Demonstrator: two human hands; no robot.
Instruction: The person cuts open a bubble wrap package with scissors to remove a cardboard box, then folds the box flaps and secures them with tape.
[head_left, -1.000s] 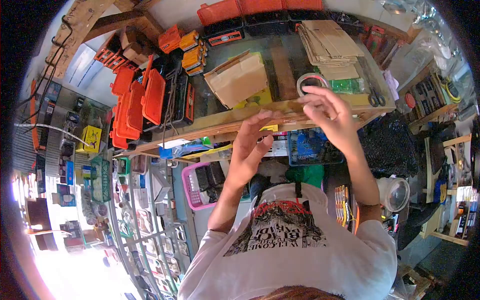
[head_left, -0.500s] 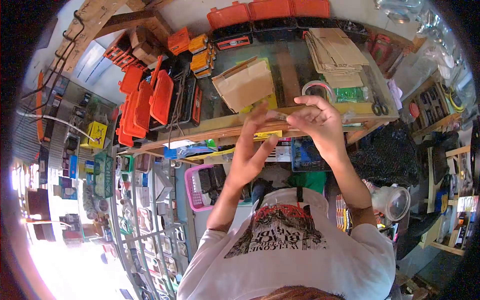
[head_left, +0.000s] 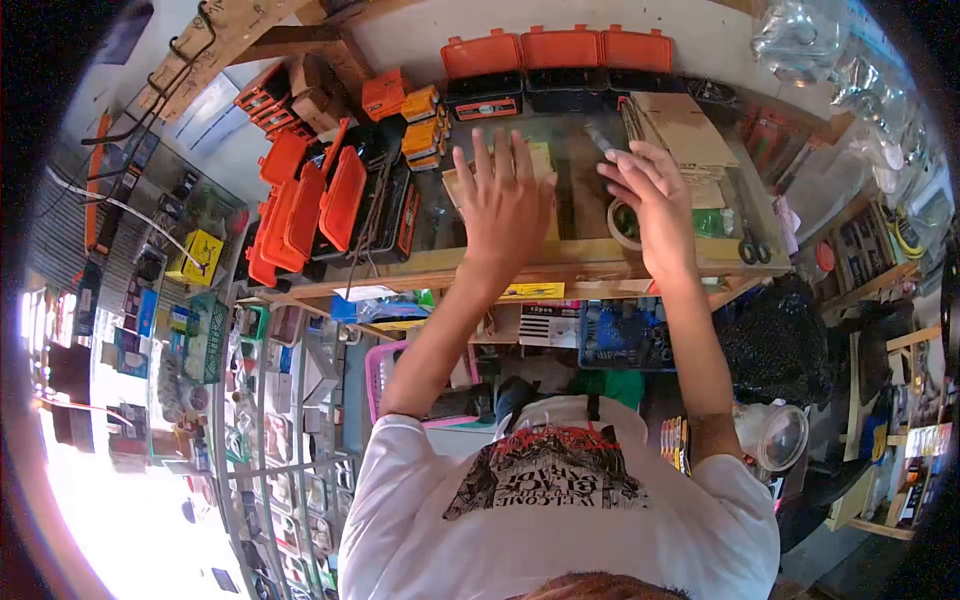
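My left hand (head_left: 503,205) lies palm down with its fingers spread over a cardboard piece (head_left: 541,160) on the glass-topped table, covering most of it. To the right, my right hand (head_left: 655,200) is raised with bent fingers, and a small clear strip (head_left: 599,138) sticks out from its fingertips. Beside that hand, partly hidden by it, is a roll of tape (head_left: 622,225). A stack of flat cardboard pieces (head_left: 690,135) lies just beyond the right hand.
Open black cases with orange lids (head_left: 343,200) stand at the left, more (head_left: 560,55) along the back. Small orange boxes (head_left: 421,135) are stacked between them. Scissors (head_left: 754,245) lie near the right front edge. A pink basket (head_left: 380,375) and blue tray (head_left: 620,340) sit below the tabletop.
My left hand has moved forward and flattened over the cardboard piece. My right hand has moved apart from it, and the view has shifted slightly.
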